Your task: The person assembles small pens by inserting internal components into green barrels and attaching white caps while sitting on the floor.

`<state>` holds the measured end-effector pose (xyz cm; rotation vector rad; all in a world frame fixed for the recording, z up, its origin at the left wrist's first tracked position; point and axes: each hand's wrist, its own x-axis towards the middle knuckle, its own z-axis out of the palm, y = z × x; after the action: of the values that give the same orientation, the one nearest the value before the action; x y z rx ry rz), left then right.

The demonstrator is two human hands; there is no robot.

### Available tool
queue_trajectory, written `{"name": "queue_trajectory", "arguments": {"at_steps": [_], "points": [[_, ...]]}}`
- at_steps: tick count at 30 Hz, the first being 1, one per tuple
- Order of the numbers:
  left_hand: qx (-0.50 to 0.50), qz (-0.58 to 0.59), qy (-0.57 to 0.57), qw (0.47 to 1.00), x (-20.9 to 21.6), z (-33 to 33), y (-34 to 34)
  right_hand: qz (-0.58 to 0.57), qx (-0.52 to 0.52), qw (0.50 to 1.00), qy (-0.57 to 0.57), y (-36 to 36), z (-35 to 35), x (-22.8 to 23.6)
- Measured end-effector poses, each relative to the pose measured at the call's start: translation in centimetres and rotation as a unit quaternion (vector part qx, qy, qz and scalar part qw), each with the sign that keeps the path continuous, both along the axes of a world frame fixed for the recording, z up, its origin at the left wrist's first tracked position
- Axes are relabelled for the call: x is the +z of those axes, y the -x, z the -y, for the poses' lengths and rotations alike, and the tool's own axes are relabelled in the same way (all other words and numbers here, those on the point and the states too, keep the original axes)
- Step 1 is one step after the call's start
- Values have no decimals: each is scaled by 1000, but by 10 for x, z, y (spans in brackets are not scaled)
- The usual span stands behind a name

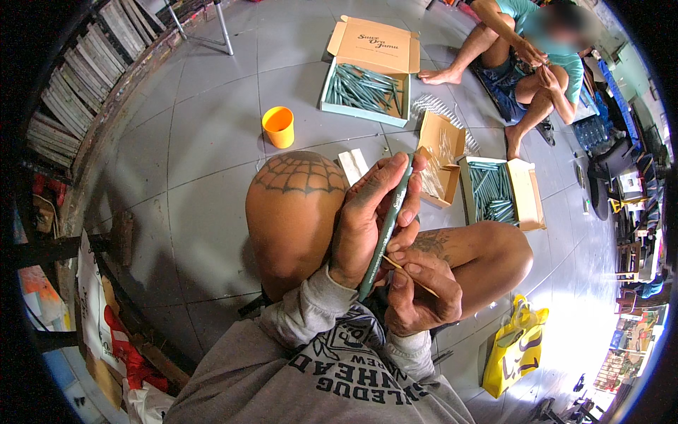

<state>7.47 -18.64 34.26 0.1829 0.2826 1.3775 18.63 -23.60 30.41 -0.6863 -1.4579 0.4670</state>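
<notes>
In front of my lap, my left hand is closed around a dark green pen with pale printing along its barrel. The pen slants from upper right to lower left. My right hand pinches a thin pale wooden stick, its tip right beside the pen's barrel; whether it touches is hard to tell. Beyond my hands stands an open carton holding many green pens. A second open carton of green pens lies to the right. Between them, a brown box holds clear plastic sleeves.
An orange cup stands on the grey tiled floor. A small white block lies beyond my knee. At the right sits a yellow bag. Another person sits at the upper right, handling something small.
</notes>
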Motion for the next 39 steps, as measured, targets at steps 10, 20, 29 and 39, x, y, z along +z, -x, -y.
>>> {"name": "queue_trajectory", "arguments": {"at_steps": [10,20,29,39], "points": [[4,2,11,1000,3,0,0,-30,29,999,3,1,-1,-5],[8,-16,-3,1000,3,-1,0,-15,25,1000,-10,0,-2,-2],[8,-9,8,1000,2,0,-1,-5,17,1000,-8,0,-2,-1],[2,-7,5,1000,2,0,1,-37,36,998,17,0,1,-5]]}}
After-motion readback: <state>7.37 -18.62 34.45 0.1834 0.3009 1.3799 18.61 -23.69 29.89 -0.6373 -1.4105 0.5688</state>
